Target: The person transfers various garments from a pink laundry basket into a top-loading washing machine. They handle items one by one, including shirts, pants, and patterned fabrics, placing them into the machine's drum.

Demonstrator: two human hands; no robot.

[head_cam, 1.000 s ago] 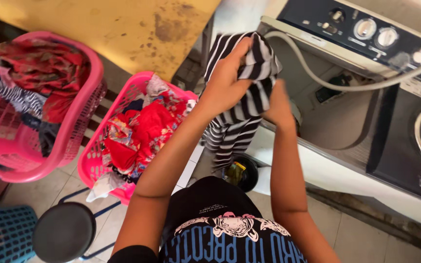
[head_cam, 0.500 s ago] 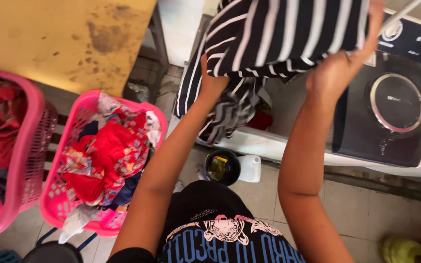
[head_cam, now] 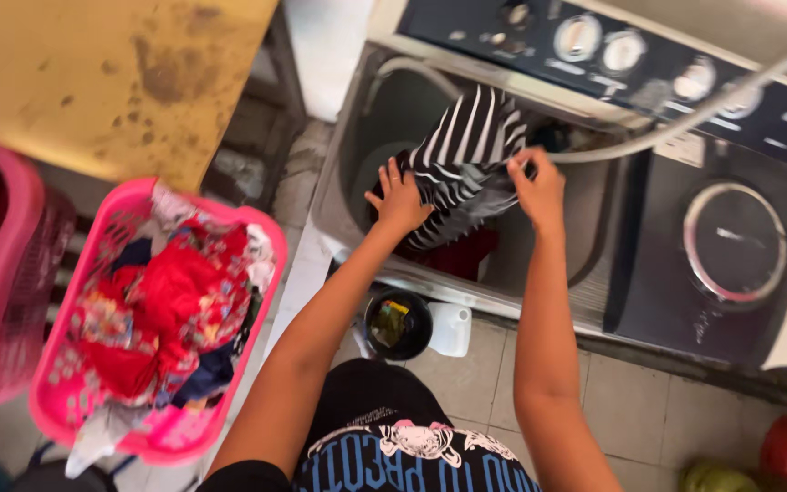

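The tiled floor (head_cam: 658, 410) carries pretty much everything around you. The twin-tub washing machine (head_cam: 685, 273) stands on it, with a small black tub (head_cam: 397, 324) and a white jug (head_cam: 452, 328) just beside each other at its base. Two pink laundry baskets (head_cam: 257, 264) full of clothes sit to your left, next to a stained yellow table (head_cam: 93, 82).
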